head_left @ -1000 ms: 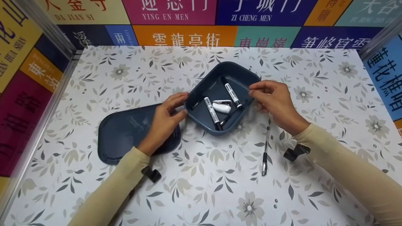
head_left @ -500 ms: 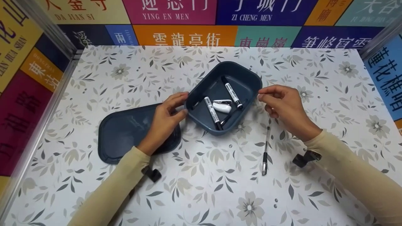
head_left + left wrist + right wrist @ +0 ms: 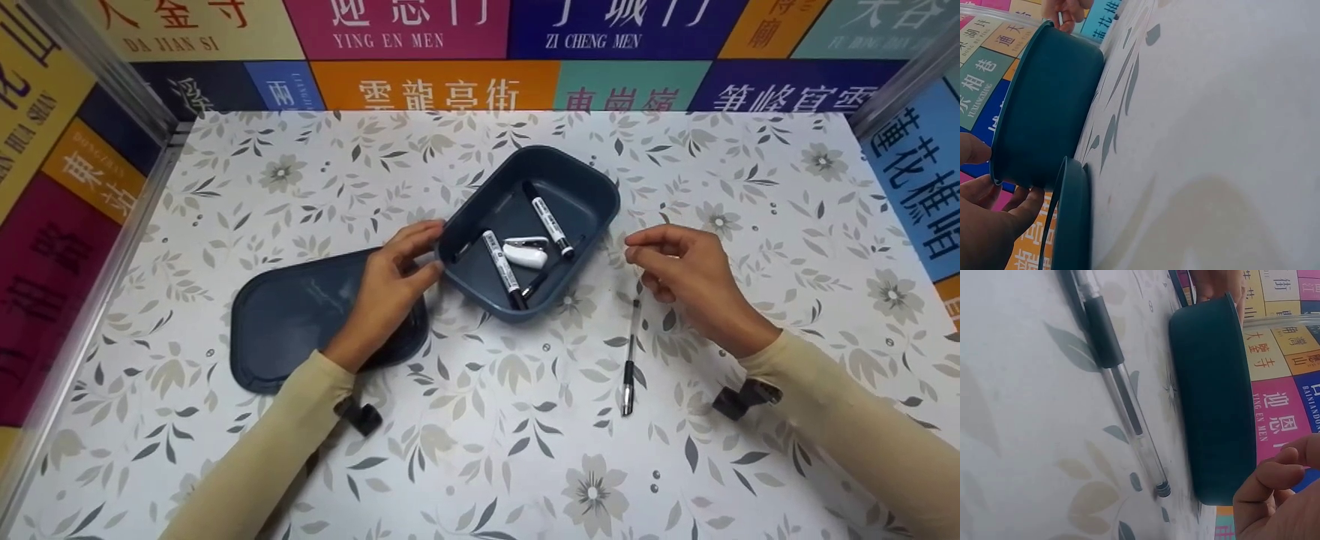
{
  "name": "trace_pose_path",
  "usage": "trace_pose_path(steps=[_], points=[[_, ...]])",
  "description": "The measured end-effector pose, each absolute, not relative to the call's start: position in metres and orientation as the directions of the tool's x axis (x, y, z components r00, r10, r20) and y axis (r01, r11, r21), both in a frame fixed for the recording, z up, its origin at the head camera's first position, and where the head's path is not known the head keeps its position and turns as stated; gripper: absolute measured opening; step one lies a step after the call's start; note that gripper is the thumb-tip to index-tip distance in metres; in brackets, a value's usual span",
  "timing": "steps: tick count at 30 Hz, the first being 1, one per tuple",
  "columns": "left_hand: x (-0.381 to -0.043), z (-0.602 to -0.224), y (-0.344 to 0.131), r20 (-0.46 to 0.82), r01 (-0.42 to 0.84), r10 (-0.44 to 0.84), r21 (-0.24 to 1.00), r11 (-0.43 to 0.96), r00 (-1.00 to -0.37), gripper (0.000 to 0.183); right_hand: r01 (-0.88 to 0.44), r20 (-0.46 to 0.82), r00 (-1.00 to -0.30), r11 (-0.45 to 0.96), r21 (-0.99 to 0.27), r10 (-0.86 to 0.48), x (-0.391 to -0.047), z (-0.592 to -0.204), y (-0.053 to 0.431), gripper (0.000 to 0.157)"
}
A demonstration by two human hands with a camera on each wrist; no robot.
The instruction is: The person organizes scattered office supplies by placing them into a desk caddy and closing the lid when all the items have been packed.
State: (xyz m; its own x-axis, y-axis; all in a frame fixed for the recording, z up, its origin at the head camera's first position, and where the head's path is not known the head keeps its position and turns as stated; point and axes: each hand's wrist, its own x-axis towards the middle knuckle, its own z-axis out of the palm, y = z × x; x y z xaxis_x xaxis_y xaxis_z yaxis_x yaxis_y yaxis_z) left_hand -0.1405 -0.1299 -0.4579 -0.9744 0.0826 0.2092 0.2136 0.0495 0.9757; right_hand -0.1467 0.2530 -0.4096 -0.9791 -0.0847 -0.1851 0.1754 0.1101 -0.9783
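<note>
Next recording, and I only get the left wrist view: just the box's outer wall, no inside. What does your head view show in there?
Observer: Inside the box, a white stapler-like object lies between two black-and-white markers.

Operator: Good. My view shows no pen on the table beyond the box, over by the right hand. Is there one?

Observer: Yes. A pen lies on the table outside the box, its clear end nearest the right hand and its black grip farther away.
</note>
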Motion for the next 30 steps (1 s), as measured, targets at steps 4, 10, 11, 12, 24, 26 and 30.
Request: trace_pose_path(steps=[4,10,11,12,24,26,30], points=[[-0.14,-0.458,-0.13,0.211,0.216,0.086,0.975,0.046,-0.974,0.048,0.18,-0.191,-0.978,0.122,-0.976,-0.083,-0.143,-0.412,0.256,0.023],[-0.14,-0.459,-0.131,0.207,0.211,0.098,0.977,0.033,-0.974,0.048,0.163,-0.181,-0.979,0.182,-0.97,-0.089,-0.134,-0.415,0.263,0.022],[-0.14,-0.46,-0.131,0.209,0.213,0.097,0.977,0.032,-0.973,0.048,0.163,-0.183,-0.979,0.188,-0.968,-0.09,-0.133,-0.416,0.265,0.022],[-0.14,-0.46,-0.131,0.211,0.215,0.095,0.976,0.033,-0.973,0.048,0.166,-0.186,-0.978,0.196,-0.967,-0.09,-0.131,-0.417,0.266,0.024],[-0.14,-0.458,-0.129,0.218,0.22,0.09,0.975,0.024,-0.972,0.049,0.191,-0.217,-0.973,0.259,-0.947,-0.077,-0.117,-0.427,0.277,0.031],[-0.14,-0.458,-0.13,0.216,0.219,0.085,0.975,0.029,-0.973,0.049,0.196,-0.223,-0.972,0.269,-0.943,-0.072,-0.115,-0.428,0.279,0.03],[-0.14,-0.458,-0.13,0.214,0.217,0.084,0.976,0.021,-0.973,0.049,0.201,-0.226,-0.972,0.279,-0.939,-0.063,-0.109,-0.43,0.283,0.03]])
